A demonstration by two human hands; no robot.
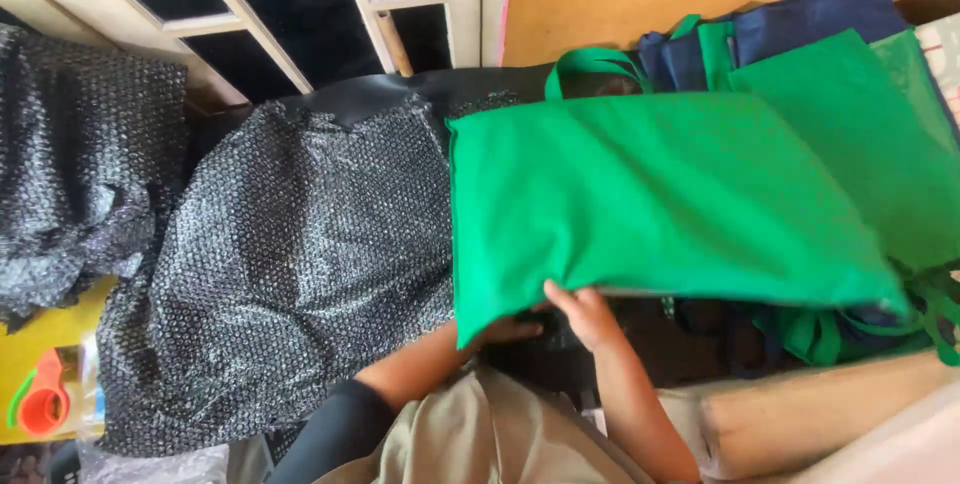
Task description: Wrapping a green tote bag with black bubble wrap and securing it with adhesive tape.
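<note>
Green fabric bag (650, 194) lies flat across the middle, on top of other green and navy bags (830, 54) stacked at the right. Your right hand (590, 316) pinches its near edge, thumb on top, fingers underneath. Your left hand (510, 329) is tucked under the bag's near-left corner, mostly hidden, so its grip can't be told. Dark bubble wrap (290, 264) covers the surface just left of the bag. Orange tape dispenser (40, 404) sits far left on something yellow.
</note>
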